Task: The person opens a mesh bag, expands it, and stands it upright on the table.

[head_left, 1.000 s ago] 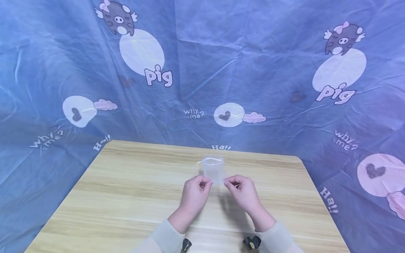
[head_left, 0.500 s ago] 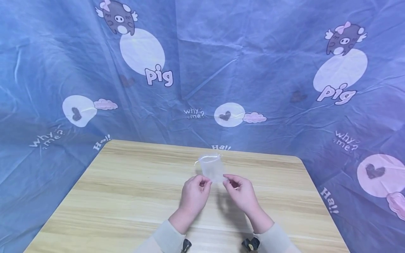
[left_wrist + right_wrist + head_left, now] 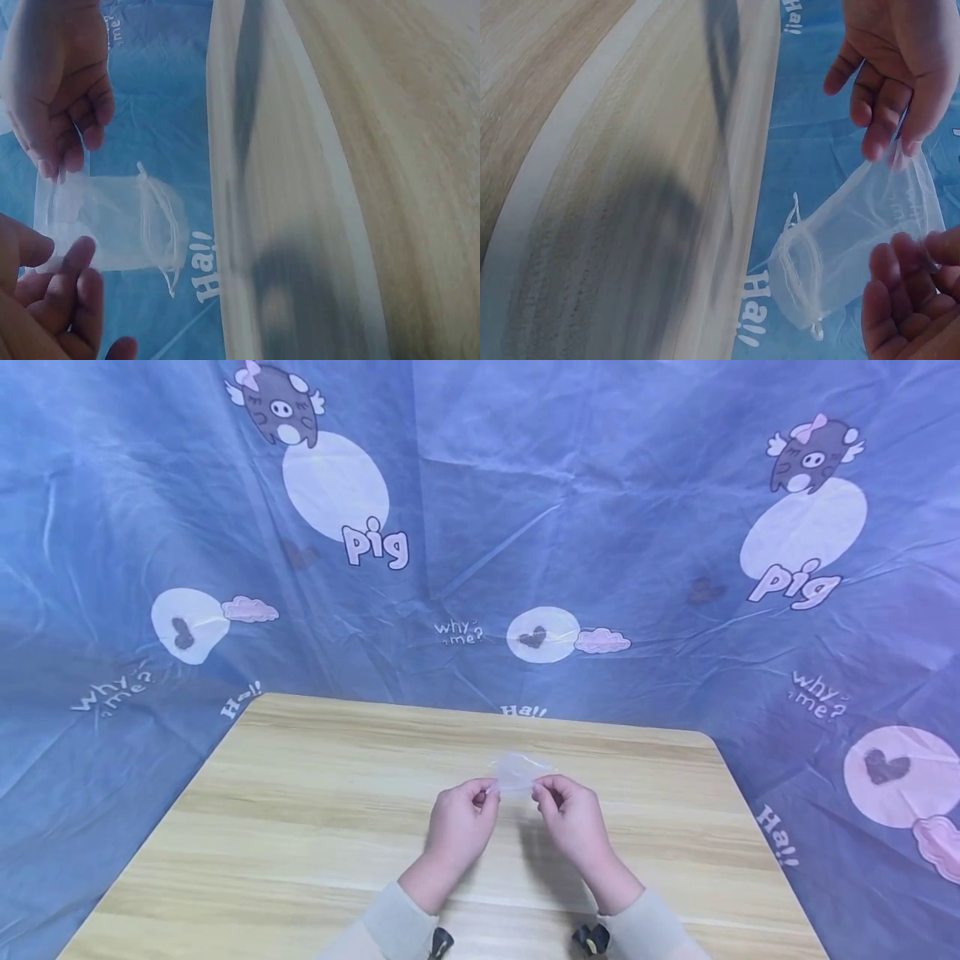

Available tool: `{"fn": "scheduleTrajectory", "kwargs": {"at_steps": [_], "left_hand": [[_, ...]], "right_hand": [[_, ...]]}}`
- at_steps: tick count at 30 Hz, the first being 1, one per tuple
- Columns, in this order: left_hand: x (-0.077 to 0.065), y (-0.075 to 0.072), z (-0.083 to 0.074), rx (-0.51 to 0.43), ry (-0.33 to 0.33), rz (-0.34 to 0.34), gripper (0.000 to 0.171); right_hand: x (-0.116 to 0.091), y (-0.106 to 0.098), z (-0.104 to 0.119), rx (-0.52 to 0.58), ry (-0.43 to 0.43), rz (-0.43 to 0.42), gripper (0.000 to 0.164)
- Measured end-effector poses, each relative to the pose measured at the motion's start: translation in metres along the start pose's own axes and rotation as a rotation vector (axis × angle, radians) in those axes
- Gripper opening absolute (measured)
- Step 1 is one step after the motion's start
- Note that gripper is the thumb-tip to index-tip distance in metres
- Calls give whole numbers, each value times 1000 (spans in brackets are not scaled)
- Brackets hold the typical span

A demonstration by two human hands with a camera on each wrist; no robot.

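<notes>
A sheer white drawstring pouch [image 3: 519, 768] is stretched between both hands above the far part of the table. My left hand [image 3: 461, 818] pinches one corner of its edge between thumb and fingers. The opposite corner is pinched by my right hand [image 3: 573, 814]. In the left wrist view the pouch [image 3: 116, 217] has its white drawstring [image 3: 161, 210] at the end away from the hands. The right wrist view shows the same pouch [image 3: 847, 232] with cord ends sticking out at both sides. Nothing is visible inside the thin fabric.
A light wood-grain table [image 3: 315, 827] lies under the hands, their shadow [image 3: 551, 860] falling on it. Blue printed cloth [image 3: 480, 527] hangs behind and at both sides. Black devices sit at the left wrist [image 3: 442, 942] and right wrist [image 3: 591, 939].
The pouch's drawstring end has dropped from near the table's back edge, so the pouch looks shorter in the head view. Both hands stay nearly in place, keeping their pinch.
</notes>
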State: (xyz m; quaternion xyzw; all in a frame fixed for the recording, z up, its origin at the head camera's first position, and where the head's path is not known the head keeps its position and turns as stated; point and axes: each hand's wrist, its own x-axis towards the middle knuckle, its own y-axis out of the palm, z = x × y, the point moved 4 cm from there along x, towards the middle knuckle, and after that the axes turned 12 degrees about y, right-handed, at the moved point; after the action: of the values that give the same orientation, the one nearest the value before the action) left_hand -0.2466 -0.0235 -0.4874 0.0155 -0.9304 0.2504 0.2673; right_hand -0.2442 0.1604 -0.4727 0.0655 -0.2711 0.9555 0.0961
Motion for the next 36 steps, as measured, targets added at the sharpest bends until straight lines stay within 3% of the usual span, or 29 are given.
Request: {"fn": "scheduleTrajectory", "kwargs": {"at_steps": [6, 19, 27, 36], "left_hand": [[1, 2, 2, -115, -73, 15, 16], [-1, 4, 1, -117, -33, -68, 5], [-4, 5, 2, -54, -22, -93, 8], [-9, 12, 6, -25, -100, -3, 8]], "right_hand": [[-2, 1, 0, 25, 16, 44, 10], [-2, 1, 1, 30, 110, 33, 10], [-5, 3, 0, -134, 127, -61, 10], [-5, 8, -8, -236, 61, -107, 9]]}}
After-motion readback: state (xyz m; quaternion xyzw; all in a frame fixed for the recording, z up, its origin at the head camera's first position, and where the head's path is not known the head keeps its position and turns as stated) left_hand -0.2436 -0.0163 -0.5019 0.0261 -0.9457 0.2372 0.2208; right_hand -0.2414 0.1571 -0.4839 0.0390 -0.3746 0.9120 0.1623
